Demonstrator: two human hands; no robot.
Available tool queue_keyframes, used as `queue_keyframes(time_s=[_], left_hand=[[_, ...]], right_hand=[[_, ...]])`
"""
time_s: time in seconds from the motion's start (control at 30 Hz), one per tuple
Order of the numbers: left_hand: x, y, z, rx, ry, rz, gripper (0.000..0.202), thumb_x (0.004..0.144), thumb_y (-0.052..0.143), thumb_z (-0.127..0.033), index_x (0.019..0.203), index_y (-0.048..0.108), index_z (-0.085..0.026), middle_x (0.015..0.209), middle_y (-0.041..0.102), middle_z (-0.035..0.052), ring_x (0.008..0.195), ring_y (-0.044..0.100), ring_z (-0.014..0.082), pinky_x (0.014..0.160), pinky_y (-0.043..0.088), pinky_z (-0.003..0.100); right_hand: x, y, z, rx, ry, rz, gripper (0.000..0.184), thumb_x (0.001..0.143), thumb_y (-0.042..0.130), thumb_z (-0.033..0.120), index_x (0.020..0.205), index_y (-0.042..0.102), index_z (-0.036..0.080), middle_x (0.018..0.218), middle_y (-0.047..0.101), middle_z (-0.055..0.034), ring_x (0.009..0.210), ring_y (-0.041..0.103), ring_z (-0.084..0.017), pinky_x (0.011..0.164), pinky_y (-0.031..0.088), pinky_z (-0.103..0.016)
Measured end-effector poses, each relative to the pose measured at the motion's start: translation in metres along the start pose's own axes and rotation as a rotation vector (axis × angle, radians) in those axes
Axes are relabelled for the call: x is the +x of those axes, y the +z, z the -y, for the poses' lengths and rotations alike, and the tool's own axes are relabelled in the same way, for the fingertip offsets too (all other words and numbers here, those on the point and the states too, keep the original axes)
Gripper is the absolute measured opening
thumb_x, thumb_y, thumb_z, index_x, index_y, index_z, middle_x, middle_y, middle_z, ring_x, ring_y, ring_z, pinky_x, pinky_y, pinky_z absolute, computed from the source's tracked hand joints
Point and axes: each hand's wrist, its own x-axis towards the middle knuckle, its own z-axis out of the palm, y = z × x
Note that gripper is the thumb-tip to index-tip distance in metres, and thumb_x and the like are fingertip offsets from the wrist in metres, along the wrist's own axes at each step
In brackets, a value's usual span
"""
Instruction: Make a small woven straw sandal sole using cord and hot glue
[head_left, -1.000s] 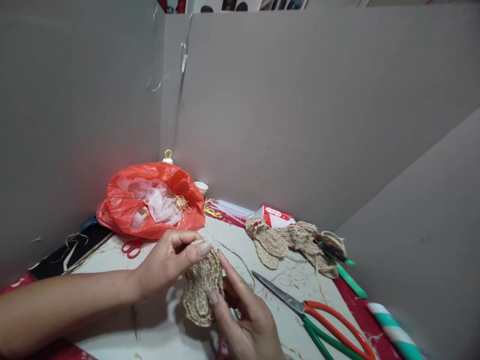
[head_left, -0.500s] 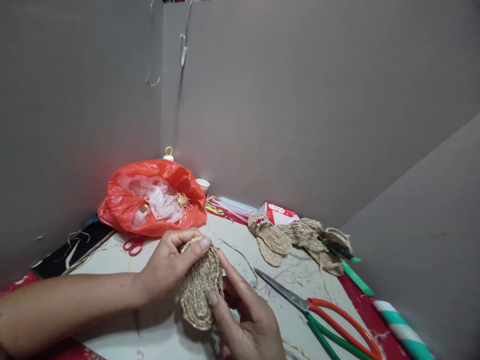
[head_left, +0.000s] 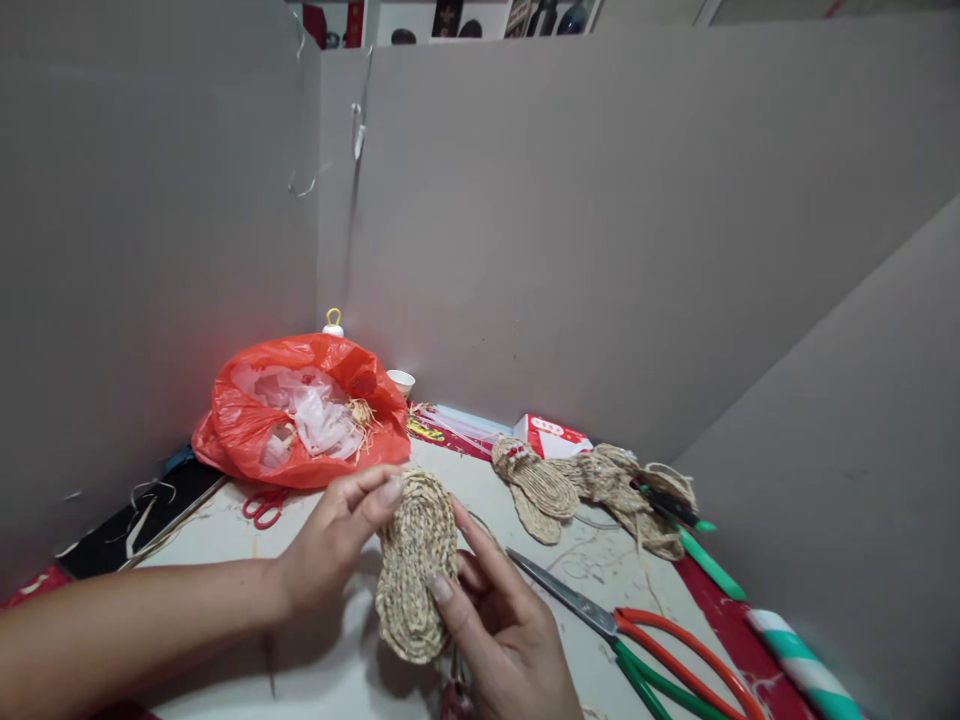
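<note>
I hold a woven piece up in front of me, above the pale board, between my two hands. It is straw-coloured and shaped like a small shoe sole: rounded at both ends, slightly drawn in at the middle. Its cord runs in close rings that follow the outline, so the ridges lie lengthwise along the centre and curve round at the ends. The surface is rough and flecked with paler and darker bits, and the far end leans away from me.

My left hand pinches the upper left edge, thumb on the face. My right hand grips the right side, thumb pressed on the face near the narrow part and a finger along the edge; the fingertips behind are hidden from me.

Similar woven pieces lie at the back right, one bearing small red spots. Behind them a red-and-white box carries a row of characters too small for me to read. Near the red plastic bag, yellow lettering shows on a red ground, but I can't make out the word.
</note>
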Motion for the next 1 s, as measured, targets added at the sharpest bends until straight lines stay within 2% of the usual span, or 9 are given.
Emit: queue_keyframes(time_s=[0.1,0.23,0.3,0.4,0.5,0.63,0.7,0.9,1.0], left_hand=[[-0.003,0.004,0.004,0.015,0.006,-0.037,0.03,0.081,0.063,-0.046,0.085,0.058,-0.016,0.075,0.057,-0.0005,0.069,0.05,0.0124,0.063,0.043,0.023],[-0.003,0.005,0.005,-0.014,-0.05,-0.098,0.031,0.078,0.067,-0.045,0.078,0.05,-0.018,0.064,0.047,-0.0063,0.053,0.042,0.0072,0.048,0.037,0.018],[-0.002,0.005,0.003,-0.02,-0.055,-0.073,0.03,0.078,0.068,-0.043,0.08,0.052,-0.017,0.067,0.051,-0.005,0.055,0.046,0.0077,0.051,0.04,0.019],[-0.001,0.005,0.002,-0.052,-0.068,0.006,0.028,0.076,0.071,-0.038,0.089,0.059,-0.015,0.079,0.06,0.0008,0.072,0.055,0.0123,0.067,0.047,0.024],[-0.002,0.006,0.005,-0.18,-0.208,0.104,0.033,0.072,0.074,-0.036,0.092,0.063,-0.012,0.08,0.064,0.0056,0.072,0.06,0.0158,0.068,0.049,0.029],[-0.007,0.009,0.012,-0.4,-0.396,0.198,0.046,0.067,0.077,-0.032,0.107,0.062,-0.014,0.085,0.071,0.0109,0.077,0.067,0.0235,0.072,0.052,0.038],[-0.008,0.01,0.013,-0.428,-0.424,0.181,0.04,0.068,0.075,-0.032,0.102,0.065,-0.013,0.084,0.071,0.0119,0.078,0.068,0.0243,0.074,0.052,0.038],[-0.006,0.01,0.01,-0.39,-0.4,0.04,0.031,0.071,0.073,-0.036,0.089,0.07,-0.011,0.075,0.068,0.0079,0.069,0.064,0.017,0.064,0.05,0.027],[-0.003,0.008,0.008,-0.388,-0.391,-0.003,0.031,0.071,0.073,-0.036,0.089,0.071,-0.011,0.073,0.067,0.0064,0.066,0.063,0.0156,0.06,0.05,0.025]], right_hand=[[0.0,-0.001,0.0,-0.021,0.013,-0.036,0.06,0.088,0.058,0.04,0.143,0.042,0.023,0.072,0.063,-0.0025,0.065,0.061,-0.017,0.062,0.054,-0.029],[0.0,0.0,-0.001,0.02,0.029,-0.089,0.062,0.088,0.06,0.039,0.145,0.037,0.027,0.065,0.049,0.0049,0.052,0.046,-0.01,0.054,0.046,-0.025],[0.0,0.001,-0.001,0.032,0.045,-0.103,0.064,0.088,0.06,0.039,0.145,0.034,0.028,0.066,0.048,0.0054,0.052,0.043,-0.01,0.053,0.043,-0.024],[-0.001,0.002,0.0,0.019,0.053,-0.095,0.069,0.088,0.059,0.039,0.148,0.029,0.026,0.067,0.052,0.0041,0.055,0.046,-0.011,0.052,0.042,-0.024],[-0.002,0.003,0.0,0.009,0.057,-0.047,0.075,0.088,0.058,0.04,0.15,0.019,0.027,0.065,0.054,0.0041,0.054,0.047,-0.012,0.05,0.042,-0.024],[-0.004,0.003,0.0,0.008,0.057,0.014,0.081,0.088,0.056,0.039,0.152,0.009,0.026,0.067,0.059,0.0027,0.052,0.047,-0.012,0.052,0.045,-0.026],[-0.004,0.002,0.001,0.01,0.057,0.021,0.08,0.088,0.056,0.038,0.152,0.01,0.026,0.069,0.061,0.0014,0.054,0.051,-0.013,0.055,0.048,-0.027],[-0.004,0.001,0.006,0.009,0.09,0.077,0.075,0.089,0.057,0.036,0.151,0.014,0.028,0.081,0.065,-0.0017,0.063,0.058,-0.014,0.059,0.05,-0.028],[-0.004,0.0,0.008,0.007,0.052,0.038,0.059,0.089,0.057,0.036,0.143,0.032,0.027,0.088,0.068,-0.0042,0.066,0.062,-0.015,0.062,0.052,-0.029]])
